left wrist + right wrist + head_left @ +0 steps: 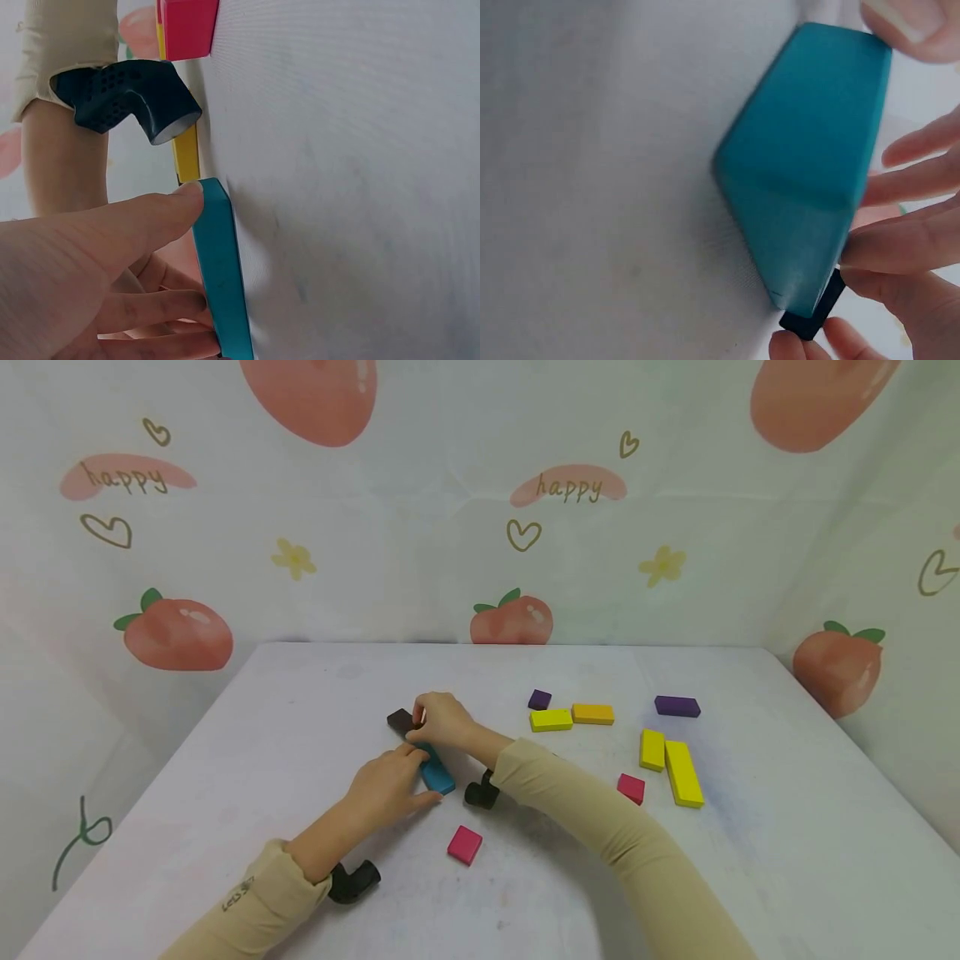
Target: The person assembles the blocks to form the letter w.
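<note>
A teal-blue block [437, 774] lies on the white table, slanting away from the body. My left hand [386, 785] holds it lengthwise, its thumb at the near end and its fingers toward the far end; the left wrist view shows the thumb on the corner of the teal-blue block [221, 262]. At the far end of this block, in line with it, is a black block [401, 720]. My right hand [446, 722] pinches that block between thumb and fingers. In the right wrist view the black block [810, 319] sits right at the teal-blue block's end.
A red block [465, 845] lies in front, another red block [632, 788] beyond the right sleeve. Toward the back are a small purple block [539, 700], a yellow block [551, 720], an orange block [592, 714] and a long purple block [677, 707]. Two yellow blocks [684, 774] lie right.
</note>
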A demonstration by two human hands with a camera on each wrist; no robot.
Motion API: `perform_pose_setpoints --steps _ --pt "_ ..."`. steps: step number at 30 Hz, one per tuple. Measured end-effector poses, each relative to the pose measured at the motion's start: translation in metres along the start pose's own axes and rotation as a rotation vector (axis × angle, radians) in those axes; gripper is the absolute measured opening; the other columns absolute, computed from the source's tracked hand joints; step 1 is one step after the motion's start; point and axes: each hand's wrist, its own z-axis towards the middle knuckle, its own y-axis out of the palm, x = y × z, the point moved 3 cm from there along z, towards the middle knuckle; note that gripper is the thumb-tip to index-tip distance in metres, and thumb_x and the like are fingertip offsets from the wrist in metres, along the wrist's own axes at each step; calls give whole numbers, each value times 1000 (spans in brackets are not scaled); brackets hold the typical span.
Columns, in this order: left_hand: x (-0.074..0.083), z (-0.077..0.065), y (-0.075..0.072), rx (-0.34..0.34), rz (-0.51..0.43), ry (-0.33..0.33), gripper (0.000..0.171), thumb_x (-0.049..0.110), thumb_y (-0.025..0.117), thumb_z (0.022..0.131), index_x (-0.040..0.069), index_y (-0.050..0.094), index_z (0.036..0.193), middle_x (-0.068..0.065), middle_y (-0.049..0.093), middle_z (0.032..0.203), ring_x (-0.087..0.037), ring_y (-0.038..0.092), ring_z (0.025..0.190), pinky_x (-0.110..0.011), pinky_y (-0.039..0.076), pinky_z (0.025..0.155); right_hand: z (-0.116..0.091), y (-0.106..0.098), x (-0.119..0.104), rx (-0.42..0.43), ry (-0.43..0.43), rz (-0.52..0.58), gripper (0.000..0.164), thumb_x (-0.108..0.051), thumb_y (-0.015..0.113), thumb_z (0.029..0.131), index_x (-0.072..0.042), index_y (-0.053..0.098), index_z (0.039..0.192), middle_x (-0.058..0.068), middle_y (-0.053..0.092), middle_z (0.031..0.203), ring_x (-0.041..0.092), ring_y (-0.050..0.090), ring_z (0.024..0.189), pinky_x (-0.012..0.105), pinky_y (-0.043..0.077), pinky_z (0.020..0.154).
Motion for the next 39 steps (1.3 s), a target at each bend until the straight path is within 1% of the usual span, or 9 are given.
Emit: perform_pose_setpoints --steps 5,7,10,12,15,17,20,28,39 --pt "0 1 0 5 4 4 56 34 76 76 -2 59 116 -16 61 119 -29 63 101 -41 55 80 1 -1 4 -69 30 4 29 -26 69 84 -5 59 101 7 64 89 11 53 72 16 39 58" --pt "-1 1 0 10 9 6 56 34 76 76 -2 59 115 -16 61 119 -29 63 101 -41 55 80 4 -3 5 -83 7 12 30 -25 67 86 -5 59 106 9 65 97 15 59 81 18 45 64" --pt "0 1 0 15 10 5 56 35 76 75 -1 60 115 -17 61 119 -30 62 101 -42 55 80 11 -6 5 -109 -82 8 28 -17 62 89 -5 58 114 12 64 113 22 62 99 23 51 80" --pt "-1 1 0 17 9 4 56 36 76 75 -1 60 114 -17 61 119 -30 63 101 -42 55 80 16 -7 5 -158 -147 3 31 -11 58 91 -6 55 121 12 58 125 24 60 111 27 51 91" --pt "-1 1 0 15 7 2 56 36 76 75 -1 60 114 -17 61 118 -30 63 100 -42 55 80 22 -6 6 -284 -216 -31 41 -5 55 92 -9 48 133 8 47 140 22 49 126 29 45 102" --pt "-1 2 1 15 8 2 55 36 76 75 0 60 114 -16 61 117 -29 63 98 -42 55 79 24 -5 8 -369 -247 -62 47 -4 54 92 -11 43 138 6 41 146 20 43 132 30 41 107" --pt "-1 1 0 16 6 -1 55 36 76 75 1 60 114 -15 61 117 -28 62 97 -42 55 78 27 -5 11 -443 -275 -107 51 -4 53 93 -13 39 141 4 37 149 18 39 135 29 38 110" --pt "-2 2 0 17 -2 -2 53 34 76 75 1 60 114 -14 62 117 -28 63 97 -42 55 78 30 -6 15 -455 -275 -91 50 -7 55 93 -14 41 140 4 39 148 21 46 128 29 39 108" --pt "-5 4 0 4 -55 -9 53 31 76 76 1 58 115 -12 63 119 -29 64 98 -43 55 80 27 -11 16 -424 -251 -73 47 -7 56 92 -10 44 138 6 41 146 19 39 134 27 41 106"
